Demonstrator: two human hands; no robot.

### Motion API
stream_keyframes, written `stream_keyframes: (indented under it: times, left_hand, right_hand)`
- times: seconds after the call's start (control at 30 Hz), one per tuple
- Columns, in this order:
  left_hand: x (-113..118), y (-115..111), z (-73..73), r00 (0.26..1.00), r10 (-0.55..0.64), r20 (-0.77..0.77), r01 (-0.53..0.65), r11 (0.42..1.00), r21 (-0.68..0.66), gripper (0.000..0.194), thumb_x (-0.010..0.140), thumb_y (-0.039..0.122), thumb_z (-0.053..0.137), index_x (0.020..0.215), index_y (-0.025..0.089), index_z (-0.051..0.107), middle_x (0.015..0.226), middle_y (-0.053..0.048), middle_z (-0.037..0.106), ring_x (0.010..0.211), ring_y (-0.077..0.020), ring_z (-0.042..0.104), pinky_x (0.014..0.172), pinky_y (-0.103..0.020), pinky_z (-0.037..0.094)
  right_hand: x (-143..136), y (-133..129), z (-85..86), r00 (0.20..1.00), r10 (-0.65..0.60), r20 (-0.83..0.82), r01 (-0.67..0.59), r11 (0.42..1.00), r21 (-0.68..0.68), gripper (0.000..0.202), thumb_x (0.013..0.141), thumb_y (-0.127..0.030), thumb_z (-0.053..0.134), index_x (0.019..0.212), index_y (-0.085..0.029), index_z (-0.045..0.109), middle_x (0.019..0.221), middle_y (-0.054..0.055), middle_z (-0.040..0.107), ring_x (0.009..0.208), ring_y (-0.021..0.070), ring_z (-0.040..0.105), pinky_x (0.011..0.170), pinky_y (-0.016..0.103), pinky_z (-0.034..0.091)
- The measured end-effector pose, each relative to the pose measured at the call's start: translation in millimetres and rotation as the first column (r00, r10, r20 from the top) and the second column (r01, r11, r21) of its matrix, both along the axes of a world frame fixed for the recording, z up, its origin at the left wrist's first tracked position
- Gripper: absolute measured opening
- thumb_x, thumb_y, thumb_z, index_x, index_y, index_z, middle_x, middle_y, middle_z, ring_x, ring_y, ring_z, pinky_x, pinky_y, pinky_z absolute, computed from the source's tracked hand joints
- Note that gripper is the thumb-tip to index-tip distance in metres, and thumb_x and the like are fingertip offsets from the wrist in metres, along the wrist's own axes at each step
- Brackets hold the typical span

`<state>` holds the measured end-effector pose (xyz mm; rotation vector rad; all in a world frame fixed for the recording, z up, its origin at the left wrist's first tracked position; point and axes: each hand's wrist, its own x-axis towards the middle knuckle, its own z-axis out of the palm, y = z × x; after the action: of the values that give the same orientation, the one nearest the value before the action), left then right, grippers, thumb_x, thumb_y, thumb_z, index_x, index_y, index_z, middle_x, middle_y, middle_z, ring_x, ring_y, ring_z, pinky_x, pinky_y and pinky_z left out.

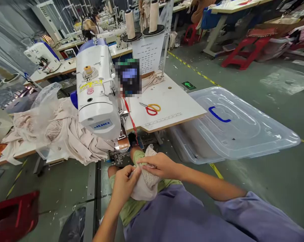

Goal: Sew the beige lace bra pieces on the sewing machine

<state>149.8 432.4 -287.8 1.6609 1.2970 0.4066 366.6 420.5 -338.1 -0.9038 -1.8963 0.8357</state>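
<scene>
Over my lap, a pale beige fabric piece [144,190] with a gathered or lacy patch hangs between my two hands. My left hand [128,181] pinches its edge between thumb and fingers. Close beside it, my right hand [160,165] grips the same cloth, fingertips almost meeting those of the left. Just beyond the hands stands a white JUKI sewing machine [98,114]. Heaped to its left is a pile of beige fabric pieces [88,144]. Scissors [152,108] with red and yellow handles lie on the white table [172,97].
A lidded clear plastic bin [242,127] stands right of the table. Two thread cones [154,16] rise behind the machine. A red stool [252,47] is at the far right; a red plastic object [15,218] sits at the lower left. Red strips [131,117] hang by the machine head.
</scene>
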Motion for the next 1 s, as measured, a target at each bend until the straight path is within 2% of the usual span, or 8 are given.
stream_keyframes:
  times: [0.1, 0.2, 0.33, 0.47, 0.67, 0.8, 0.9, 1.0]
  left_hand:
    - [-8, 6, 1.6, 0.995, 0.085, 0.060, -0.081, 0.995, -0.064, 0.034, 0.087, 0.046, 0.064, 0.077, 0.013, 0.070, 0.070, -0.002, 0.063, 0.063, -0.0137, 0.051, 0.057, -0.022, 0.037]
    - [-14, 17, 1.9, 0.974, 0.190, 0.128, -0.176, 0.978, -0.113, 0.031, 0.085, 0.045, 0.068, 0.085, 0.014, 0.071, 0.076, -0.004, 0.067, 0.068, -0.0145, 0.054, 0.061, -0.022, 0.040]
    - [-19, 35, 0.2, 0.955, 0.261, 0.141, -0.256, 0.965, -0.058, 0.028, 0.085, 0.043, 0.071, 0.088, 0.015, 0.070, 0.076, -0.003, 0.066, 0.067, -0.0138, 0.053, 0.060, -0.022, 0.039]
    - [-20, 50, -0.1, 0.945, 0.306, 0.119, -0.307, 0.952, -0.010, 0.028, 0.084, 0.043, 0.072, 0.087, 0.015, 0.068, 0.070, 0.000, 0.061, 0.061, -0.0109, 0.047, 0.055, -0.020, 0.034]
    - [-18, 67, -4.2, 0.908, 0.389, 0.153, -0.390, 0.920, -0.021, 0.027, 0.084, 0.039, 0.073, 0.095, 0.018, 0.059, 0.062, 0.006, 0.051, 0.054, -0.0086, 0.042, 0.052, -0.018, 0.033]
    - [-17, 80, -9.8, 0.879, 0.443, 0.176, -0.441, 0.896, -0.055, 0.031, 0.082, 0.039, 0.074, 0.097, 0.019, 0.056, 0.064, 0.006, 0.048, 0.055, -0.0100, 0.043, 0.052, -0.019, 0.035]
    - [-18, 89, -9.6, 0.882, 0.450, 0.141, -0.452, 0.892, -0.018, 0.030, 0.081, 0.040, 0.075, 0.078, 0.018, 0.054, 0.061, 0.005, 0.044, 0.057, -0.0114, 0.043, 0.053, -0.021, 0.035]
    - [-18, 97, -5.1, 0.911, 0.406, 0.075, -0.407, 0.913, -0.007, 0.048, 0.082, 0.043, 0.071, 0.056, 0.021, 0.037, 0.053, 0.004, 0.033, 0.054, -0.0113, 0.037, 0.049, -0.022, 0.028]
  right_hand:
    - [-5, 10, -0.4, 1.000, -0.004, -0.024, 0.004, 1.000, -0.004, 0.034, 0.111, -0.034, 0.045, 0.132, -0.020, 0.067, 0.113, 0.004, 0.070, 0.083, 0.0190, 0.069, 0.070, 0.027, 0.046]
    - [-8, 22, 0.7, 0.997, -0.038, -0.062, 0.033, 0.996, -0.082, 0.036, 0.108, -0.033, 0.046, 0.132, -0.019, 0.069, 0.117, 0.004, 0.068, 0.091, 0.0207, 0.069, 0.080, 0.027, 0.048]
    - [-14, 38, 4.8, 0.991, -0.095, -0.096, 0.073, 0.974, -0.213, 0.036, 0.104, -0.035, 0.049, 0.129, -0.020, 0.070, 0.111, 0.001, 0.070, 0.084, 0.0202, 0.069, 0.077, 0.028, 0.048]
    - [-18, 50, 7.1, 0.976, -0.152, -0.155, 0.094, 0.940, -0.329, 0.032, 0.099, -0.037, 0.052, 0.122, -0.024, 0.070, 0.111, -0.001, 0.069, 0.087, 0.0218, 0.066, 0.074, 0.030, 0.046]
    - [-21, 64, 2.8, 0.941, -0.266, -0.210, 0.145, 0.876, -0.460, 0.025, 0.091, -0.042, 0.058, 0.104, -0.022, 0.065, 0.081, -0.001, 0.062, 0.062, 0.0191, 0.053, 0.060, 0.029, 0.038]
    - [-22, 74, -4.0, 0.925, -0.276, -0.260, 0.117, 0.859, -0.498, 0.022, 0.090, -0.041, 0.060, 0.098, -0.020, 0.061, 0.087, 0.000, 0.059, 0.071, 0.0195, 0.052, 0.066, 0.028, 0.036]
    - [-22, 80, -9.3, 0.907, -0.249, -0.341, 0.024, 0.837, -0.546, 0.024, 0.093, -0.041, 0.062, 0.101, -0.019, 0.060, 0.089, -0.001, 0.056, 0.071, 0.0181, 0.049, 0.068, 0.027, 0.036]
    - [-23, 86, -12.0, 0.888, -0.247, -0.389, -0.011, 0.833, -0.554, 0.023, 0.093, -0.039, 0.064, 0.103, -0.018, 0.060, 0.092, -0.001, 0.057, 0.072, 0.0171, 0.049, 0.070, 0.026, 0.036]
